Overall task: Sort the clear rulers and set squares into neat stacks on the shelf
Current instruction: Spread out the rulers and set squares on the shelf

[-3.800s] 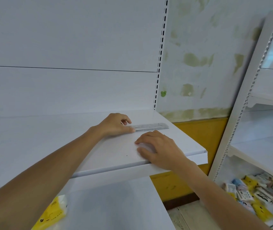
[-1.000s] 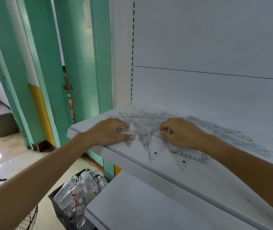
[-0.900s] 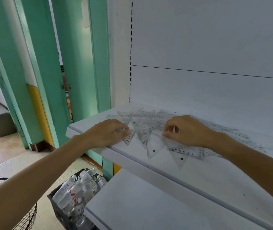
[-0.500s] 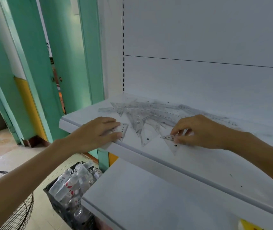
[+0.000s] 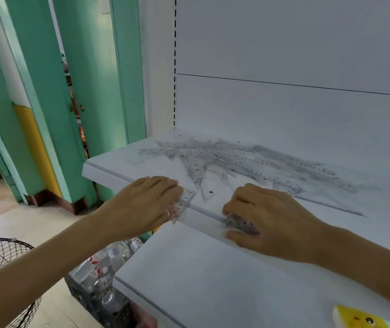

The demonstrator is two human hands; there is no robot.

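Pulled back to the front lip of the white metal shelf in the last half second: both hands, each dragging a piece. Left hand: fingers curled over a clear numbered plastic set square overhanging the lip, thumb hidden. Right hand: pinches a small clear plastic triangle at the lip, thumb underneath. Loose pile of clear rulers and set squares lies behind, mid-shelf.

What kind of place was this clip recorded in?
Probably a small shop, perhaps a stationery one being stocked: white slotted retail shelving, a loose pile of clear rulers and set squares lying on it, and a crate of bottled water on the floor below.
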